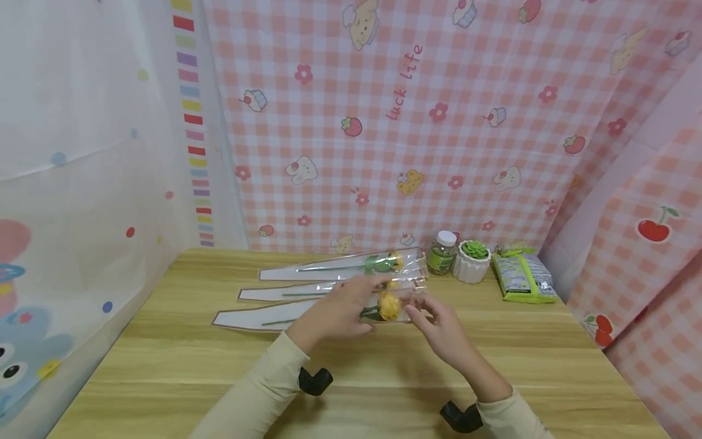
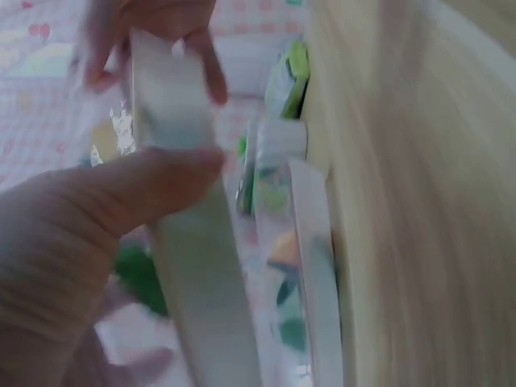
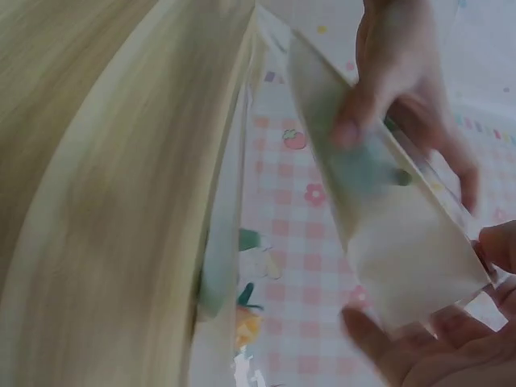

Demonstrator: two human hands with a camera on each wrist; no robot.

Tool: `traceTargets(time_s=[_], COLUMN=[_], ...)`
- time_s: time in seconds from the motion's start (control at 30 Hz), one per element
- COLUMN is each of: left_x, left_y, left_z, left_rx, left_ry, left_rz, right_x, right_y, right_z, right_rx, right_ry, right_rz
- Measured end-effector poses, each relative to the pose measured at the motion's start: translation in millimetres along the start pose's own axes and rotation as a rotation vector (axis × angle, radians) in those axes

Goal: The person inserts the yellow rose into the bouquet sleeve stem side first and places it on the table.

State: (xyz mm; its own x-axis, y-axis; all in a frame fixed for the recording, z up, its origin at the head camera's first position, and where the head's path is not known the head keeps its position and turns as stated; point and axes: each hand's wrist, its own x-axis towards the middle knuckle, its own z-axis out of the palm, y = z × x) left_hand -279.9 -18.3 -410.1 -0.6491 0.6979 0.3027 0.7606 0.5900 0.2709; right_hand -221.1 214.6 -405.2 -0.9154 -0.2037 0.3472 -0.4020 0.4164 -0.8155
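A yellow flower on a green stem lies inside the nearest long, tapered flower sleeve, which has a white back and a clear front. My left hand grips this sleeve across its middle, its thumb along one side. At the wide end, my right hand pinches the sleeve's edge. The right wrist view has the sleeve tilted off the table between both hands. Behind it lie a second flower sleeve, partly hidden by my left hand, and a third sleeve.
A white-lidded jar, a succulent in a white pot and a green snack bag stand at the back right of the wooden table. A pink checked cloth hangs behind.
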Motion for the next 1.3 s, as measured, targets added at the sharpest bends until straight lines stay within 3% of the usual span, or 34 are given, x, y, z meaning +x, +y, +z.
traceTargets(time_s=[0.13,0.2,0.57,0.7,0.9,1.1,1.3], left_x=[-13.0,-19.6,-50.0,-56.5,-62.7,-70.7,-78.3], left_y=[-17.4,-27.3,-63.9,-69.2,-73.5,-72.2,-69.9], left_z=[-0.5,2.0,-1.0,-6.3,-10.5,-10.7,-14.0], left_rx=[-0.04,-0.063,-0.06,-0.084,-0.091,0.001,0.045], left_ry=[-0.133,-0.164,-0.18,-0.16,-0.161,-0.204,-0.196], left_rz=[-0.123,-0.164,-0.305,-0.326,-0.348,-0.379,-0.381], right_x=[-1.0,-1.6,1.7,2.8,6.1,5.9,-0.2], right_y=[7.6,11.7,44.3,58.5,76.9,88.6,85.8], right_z=[-7.9,-12.5,-37.2,-46.7,-55.6,-56.7,-58.0], right_rx=[0.039,0.076,0.133,0.096,0.066,0.037,-0.031], right_ry=[0.025,0.027,0.008,0.019,-0.078,-0.177,-0.244], right_rz=[0.051,0.074,0.152,0.206,0.277,0.343,0.372])
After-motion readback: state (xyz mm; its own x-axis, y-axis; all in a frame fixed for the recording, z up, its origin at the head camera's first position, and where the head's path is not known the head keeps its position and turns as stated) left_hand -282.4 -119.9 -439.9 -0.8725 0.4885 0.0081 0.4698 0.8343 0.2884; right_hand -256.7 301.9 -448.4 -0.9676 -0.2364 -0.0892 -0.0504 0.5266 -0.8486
